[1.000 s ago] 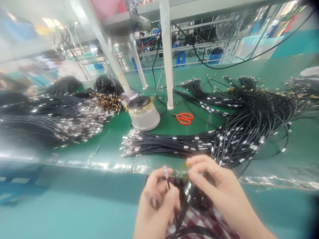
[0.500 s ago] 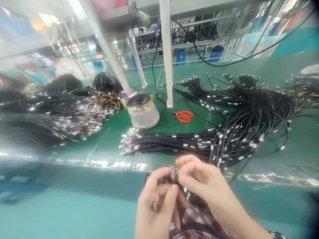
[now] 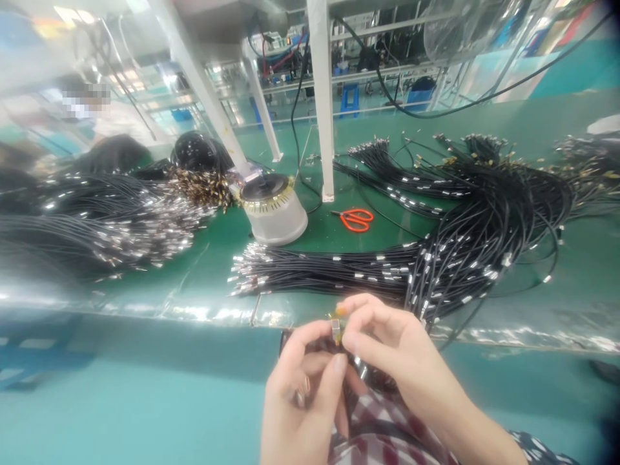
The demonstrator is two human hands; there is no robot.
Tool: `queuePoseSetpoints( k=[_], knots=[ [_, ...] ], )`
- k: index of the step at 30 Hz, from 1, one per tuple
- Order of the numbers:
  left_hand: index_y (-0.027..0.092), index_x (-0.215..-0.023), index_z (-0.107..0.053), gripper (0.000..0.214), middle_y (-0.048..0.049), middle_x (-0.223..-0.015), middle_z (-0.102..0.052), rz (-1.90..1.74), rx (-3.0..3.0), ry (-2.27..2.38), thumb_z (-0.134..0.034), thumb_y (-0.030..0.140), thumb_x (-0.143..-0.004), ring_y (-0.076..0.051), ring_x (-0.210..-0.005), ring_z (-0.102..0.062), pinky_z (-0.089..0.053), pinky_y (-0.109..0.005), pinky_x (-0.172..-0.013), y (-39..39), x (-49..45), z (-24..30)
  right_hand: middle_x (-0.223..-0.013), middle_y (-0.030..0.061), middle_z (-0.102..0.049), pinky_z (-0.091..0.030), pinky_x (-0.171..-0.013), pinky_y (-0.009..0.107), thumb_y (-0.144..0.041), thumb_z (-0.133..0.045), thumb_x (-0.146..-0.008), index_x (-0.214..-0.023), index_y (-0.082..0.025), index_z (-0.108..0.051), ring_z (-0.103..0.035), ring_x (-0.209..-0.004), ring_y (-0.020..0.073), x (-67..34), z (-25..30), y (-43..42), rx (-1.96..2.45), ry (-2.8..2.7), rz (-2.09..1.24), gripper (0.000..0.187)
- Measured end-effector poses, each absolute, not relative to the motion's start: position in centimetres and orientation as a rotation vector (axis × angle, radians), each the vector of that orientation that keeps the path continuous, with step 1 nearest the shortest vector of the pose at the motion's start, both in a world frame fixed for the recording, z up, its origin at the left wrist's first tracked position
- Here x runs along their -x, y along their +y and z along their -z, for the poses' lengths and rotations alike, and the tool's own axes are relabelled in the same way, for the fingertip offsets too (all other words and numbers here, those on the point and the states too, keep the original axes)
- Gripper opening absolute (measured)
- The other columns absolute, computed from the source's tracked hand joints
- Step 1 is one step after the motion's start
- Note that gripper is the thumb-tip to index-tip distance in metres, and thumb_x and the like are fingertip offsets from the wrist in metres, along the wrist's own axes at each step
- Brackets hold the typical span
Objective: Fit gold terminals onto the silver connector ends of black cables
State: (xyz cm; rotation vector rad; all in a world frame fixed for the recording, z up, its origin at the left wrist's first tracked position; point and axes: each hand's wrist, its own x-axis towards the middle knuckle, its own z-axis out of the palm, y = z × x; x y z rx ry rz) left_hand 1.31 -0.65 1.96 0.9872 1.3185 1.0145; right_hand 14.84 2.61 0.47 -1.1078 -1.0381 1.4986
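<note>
A small silvery metal connector point(image 3: 336, 330) sits between my two hands, in front of the bench edge. My left hand point(image 3: 305, 384) is closed, its index fingertip against the connector's left side and the thumb bent below. My right hand point(image 3: 394, 339) pinches at the connector's right side, with something yellow at its fingertips, too small to make out. Coppery metal bits point(image 3: 301, 391) show in the curl of my left hand. Below my right fingers are dark, shiny parts, mostly hidden. Just beyond my hands lies a bundle of black cables point(image 3: 320, 271) with silvery ends.
Red-handled scissors point(image 3: 356, 219) lie on the green bench by a white post point(image 3: 320, 103). A white tub point(image 3: 278, 223) with a dark round top stands left of them. More cable heaps point(image 3: 130, 213) lie leftward, near a blurred person point(image 3: 123, 123).
The bench scene has shifted slightly up and left in the view. My hands keep nearly the same grip, and the connector shows a slightly different face.
</note>
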Motion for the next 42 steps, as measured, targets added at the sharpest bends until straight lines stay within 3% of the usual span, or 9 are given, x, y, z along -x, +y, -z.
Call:
queuePoseSetpoints(
  k=[27,30,36,42],
  knots=[
    [0.021,-0.105,-0.056,0.027,-0.0028,-0.059,-0.068,-1.032,-0.960,1.333,-0.061,0.038,-0.084,-0.009,-0.034,-0.049,-0.036,-0.017,-0.038,-0.6,-1.2,-1.6,-0.102,0.0050,-0.059,-0.040,-0.094,0.040,-0.025,-0.070,-0.073,-0.063,-0.019,-0.063,-0.060,-0.096,0.0227,-14.4,-0.9,2.7,1.164,-1.097,-1.431,0.013],
    [0.020,-0.099,-0.062,0.027,-0.0032,-0.066,-0.067,-1.104,-0.908,1.354,-0.066,0.040,-0.080,-0.007,-0.034,-0.046,-0.032,-0.017,-0.035,-0.3,-1.0,-1.0,-0.100,0.0047,-0.060,-0.039,-0.096,0.041,-0.024,-0.069,-0.073,-0.064,-0.019,-0.064,-0.060,-0.097,0.0230,-14.1,-0.8,2.6,1.179,-1.124,-1.387,0.011],
    [0.018,-0.073,-0.068,0.022,0.0047,-0.044,-0.050,-1.206,-0.728,1.329,-0.078,0.038,-0.070,-0.004,-0.035,-0.035,-0.023,-0.014,-0.036,0.7,-0.3,-0.3,-0.103,0.0044,-0.061,-0.039,-0.095,0.037,-0.027,-0.071,-0.075,-0.066,-0.020,-0.066,-0.058,-0.101,0.0228,-14.0,-0.4,2.5,1.222,-1.217,-1.360,0.012],
    [0.019,-0.079,-0.070,0.017,-0.0014,-0.065,-0.064,-1.204,-0.729,1.265,-0.074,0.035,-0.075,-0.003,-0.042,-0.038,-0.025,-0.013,-0.038,0.7,-0.1,-0.5,-0.105,0.0047,-0.061,-0.038,-0.096,0.038,-0.029,-0.066,-0.081,-0.070,-0.021,-0.068,-0.058,-0.104,0.0232,-14.1,-0.2,2.3,1.161,-1.210,-1.390,0.014]
  ],
)
